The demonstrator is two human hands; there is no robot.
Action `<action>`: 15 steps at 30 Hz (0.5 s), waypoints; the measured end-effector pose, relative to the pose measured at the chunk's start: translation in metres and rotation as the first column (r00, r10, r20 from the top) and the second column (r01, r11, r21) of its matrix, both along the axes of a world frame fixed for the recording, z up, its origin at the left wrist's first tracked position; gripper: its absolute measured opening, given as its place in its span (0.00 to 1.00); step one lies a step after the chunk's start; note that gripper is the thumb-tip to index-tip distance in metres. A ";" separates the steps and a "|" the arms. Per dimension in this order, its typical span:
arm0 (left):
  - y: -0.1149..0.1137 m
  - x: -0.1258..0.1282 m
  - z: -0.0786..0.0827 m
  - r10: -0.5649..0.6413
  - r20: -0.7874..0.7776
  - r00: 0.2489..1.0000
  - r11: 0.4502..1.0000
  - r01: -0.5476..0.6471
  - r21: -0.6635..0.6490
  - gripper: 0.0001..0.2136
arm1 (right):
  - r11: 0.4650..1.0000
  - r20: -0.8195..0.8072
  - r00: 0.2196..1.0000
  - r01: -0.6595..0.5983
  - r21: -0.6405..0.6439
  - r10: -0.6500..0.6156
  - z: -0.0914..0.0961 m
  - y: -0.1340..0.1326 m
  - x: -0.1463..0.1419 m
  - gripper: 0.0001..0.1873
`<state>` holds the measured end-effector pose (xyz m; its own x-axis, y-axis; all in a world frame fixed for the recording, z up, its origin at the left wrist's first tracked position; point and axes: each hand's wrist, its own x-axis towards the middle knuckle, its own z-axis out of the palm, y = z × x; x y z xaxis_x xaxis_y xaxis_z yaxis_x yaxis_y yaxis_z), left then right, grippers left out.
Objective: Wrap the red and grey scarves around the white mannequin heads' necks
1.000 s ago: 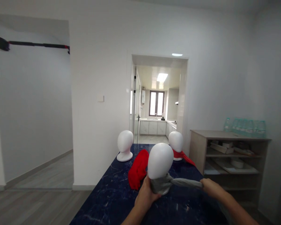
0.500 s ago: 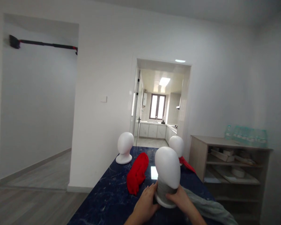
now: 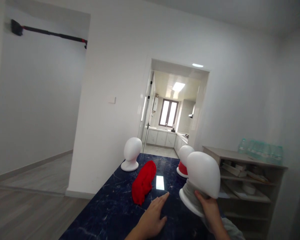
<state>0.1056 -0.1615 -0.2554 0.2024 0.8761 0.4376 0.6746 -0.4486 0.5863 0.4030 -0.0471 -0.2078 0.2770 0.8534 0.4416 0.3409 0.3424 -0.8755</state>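
Note:
My right hand [image 3: 211,208] grips a white foam mannequin head [image 3: 202,170] by its neck, and the head is tilted to the right. Grey cloth [image 3: 190,190] is wrapped around that neck, and more grey fabric [image 3: 232,228] trails behind my right wrist. My left hand [image 3: 153,213] is off the head, fingers stretched out over the dark blue marbled table [image 3: 110,213]. Beyond it lies a crumpled red cloth [image 3: 143,181].
A bare white mannequin head [image 3: 131,153] stands at the table's far left. Another mannequin head [image 3: 186,153], red cloth [image 3: 183,168] around its neck, stands at the far right. A shelf unit [image 3: 242,160] carrying water bottles [image 3: 263,150] is to the right.
The near mannequin head has moved right and tipped over to the right in my right hand. My left hand has let go of it. The view has tilted slightly.

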 end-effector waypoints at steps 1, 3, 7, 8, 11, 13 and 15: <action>-0.001 0.000 0.001 -0.004 0.010 1.000 1.000 0.004 0.002 0.48 | 1.000 -0.031 0.999 0.029 -0.006 -0.030 0.009 0.002 0.014 0.41; -0.002 0.000 0.002 -0.010 0.025 1.000 1.000 0.010 -0.001 0.46 | 0.999 -0.118 0.992 0.034 -0.023 -0.036 0.023 0.002 0.038 0.51; -0.004 0.000 0.004 -0.006 0.054 0.999 0.999 0.008 -0.032 0.46 | 0.991 -0.262 0.959 -0.127 -0.053 0.108 0.022 -0.008 0.047 0.52; -0.004 0.000 0.004 -0.019 0.053 0.998 0.999 0.020 -0.027 0.46 | 0.985 -0.282 0.950 -0.158 -0.071 0.132 0.016 -0.011 0.040 0.50; -0.003 -0.002 0.001 -0.098 0.030 0.995 0.994 0.097 0.045 0.43 | 0.951 -0.326 0.915 -0.288 -0.112 0.239 -0.012 -0.023 0.001 0.44; -0.001 -0.004 -0.002 -0.147 0.001 0.989 0.984 0.146 0.103 0.43 | 0.897 -0.348 0.859 -0.431 -0.099 0.375 -0.031 -0.030 -0.033 0.40; 0.001 -0.006 -0.004 -0.156 -0.022 0.988 0.976 0.157 0.153 0.45 | 0.835 -0.370 0.795 -0.544 -0.083 0.481 -0.044 -0.036 -0.065 0.37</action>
<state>0.0995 -0.1601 -0.2589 0.3368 0.7555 0.5619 0.5945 -0.6334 0.4954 0.3382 -0.0836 -0.2521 -0.1252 0.9638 0.2355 -0.1512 0.2161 -0.9646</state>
